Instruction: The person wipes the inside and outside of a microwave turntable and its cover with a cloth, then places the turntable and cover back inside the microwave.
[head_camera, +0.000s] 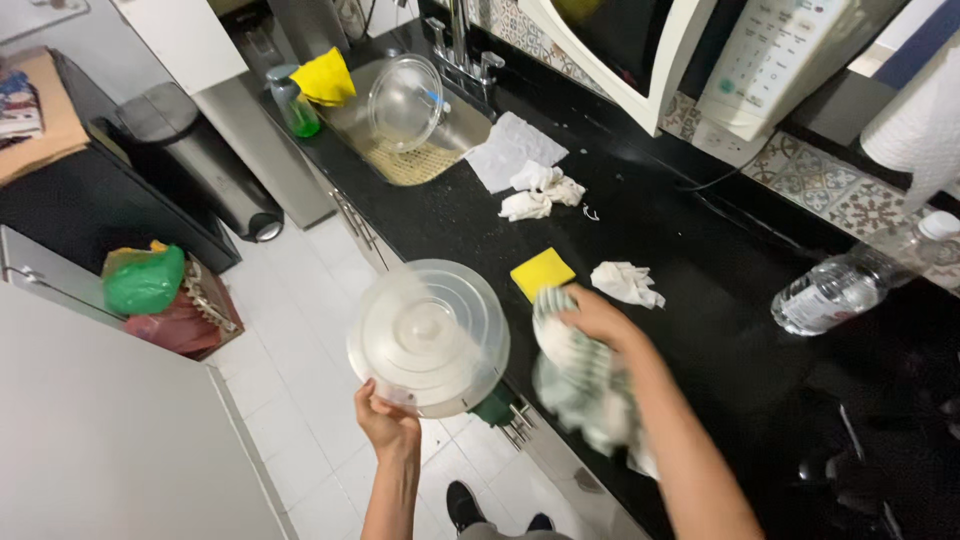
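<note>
My left hand (385, 418) grips the near rim of a clear plastic dome cover (428, 336), held out over the floor beside the counter edge. My right hand (596, 318) clutches a white and green striped cloth (580, 385), which hangs blurred just right of the cover. A yellow sponge (542, 272) lies on the black counter (690, 240) just beyond my right hand. A crumpled paper towel (625, 283) sits beside the sponge.
The sink (410, 160) at the far end holds a clear glass plate (404, 102) and a yellow cloth (325, 78). More paper towels (525, 165) lie nearby. A water bottle (860, 275) lies at right under the open microwave (700, 50). A bin (195, 155) stands on the floor.
</note>
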